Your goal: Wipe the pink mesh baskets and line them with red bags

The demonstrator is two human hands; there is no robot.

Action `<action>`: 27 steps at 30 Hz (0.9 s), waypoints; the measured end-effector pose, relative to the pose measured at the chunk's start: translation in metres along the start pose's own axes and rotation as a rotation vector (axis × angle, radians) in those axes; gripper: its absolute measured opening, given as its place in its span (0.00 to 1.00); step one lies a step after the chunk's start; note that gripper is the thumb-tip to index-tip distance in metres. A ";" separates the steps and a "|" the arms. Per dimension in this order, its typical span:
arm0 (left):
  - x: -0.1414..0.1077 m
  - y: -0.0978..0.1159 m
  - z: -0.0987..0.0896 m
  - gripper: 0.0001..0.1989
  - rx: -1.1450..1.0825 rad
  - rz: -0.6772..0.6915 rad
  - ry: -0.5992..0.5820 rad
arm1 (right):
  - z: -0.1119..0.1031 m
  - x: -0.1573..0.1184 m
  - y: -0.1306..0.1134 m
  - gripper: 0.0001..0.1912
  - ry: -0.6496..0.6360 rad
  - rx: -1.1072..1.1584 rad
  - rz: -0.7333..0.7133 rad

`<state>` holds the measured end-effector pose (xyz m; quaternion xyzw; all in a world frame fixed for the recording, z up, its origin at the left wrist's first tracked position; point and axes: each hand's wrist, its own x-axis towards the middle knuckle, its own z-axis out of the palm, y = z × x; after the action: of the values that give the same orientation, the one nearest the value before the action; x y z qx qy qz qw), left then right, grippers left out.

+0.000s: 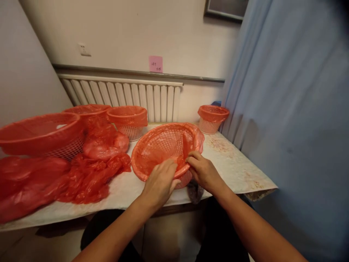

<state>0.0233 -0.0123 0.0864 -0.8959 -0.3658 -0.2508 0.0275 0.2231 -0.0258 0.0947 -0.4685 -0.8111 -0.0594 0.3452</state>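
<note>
In front of me a plastic mesh basket [186, 178] leans toward me on the table, lined with a thin red plastic bag [147, 153]. The bag folds over the rim and bunches at the right side. My left hand [160, 180] reaches over the near rim, its fingers stretched down against the lining and its thumb apart outside. My right hand [203, 169] is closed at the right part of the rim, fingers curled over the bag's edge. The fingertips of my left hand are partly hidden inside the basket. Under my right hand lies a small dark object [195, 192] that I cannot make out.
Loose red plastic bags [89, 178] heap on the left of the cloth-covered table [231, 171]. Behind them stand a large lined basket [40, 136] and a smaller one [131, 122]. Another lined basket [212, 120] is at the back right, beside a blue curtain [286, 120]. A radiator [131, 96] lines the wall.
</note>
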 end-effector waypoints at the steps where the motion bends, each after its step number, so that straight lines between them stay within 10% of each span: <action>1: -0.004 -0.004 0.001 0.18 -0.021 0.041 0.121 | 0.000 0.002 0.006 0.10 0.007 0.028 0.007; 7: -0.038 -0.041 0.022 0.18 -0.088 -0.178 0.626 | 0.006 0.020 0.056 0.08 0.169 0.120 0.059; 17: -0.053 -0.144 0.180 0.25 0.026 -0.622 0.006 | 0.003 0.055 0.115 0.07 0.404 0.019 0.171; 27: 0.013 -0.178 0.236 0.25 0.252 -0.663 -0.172 | 0.050 0.121 0.230 0.09 0.390 -0.060 0.240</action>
<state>0.0135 0.1816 -0.1371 -0.7359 -0.6654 -0.1227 0.0237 0.3430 0.2091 0.0793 -0.5511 -0.6655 -0.1313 0.4859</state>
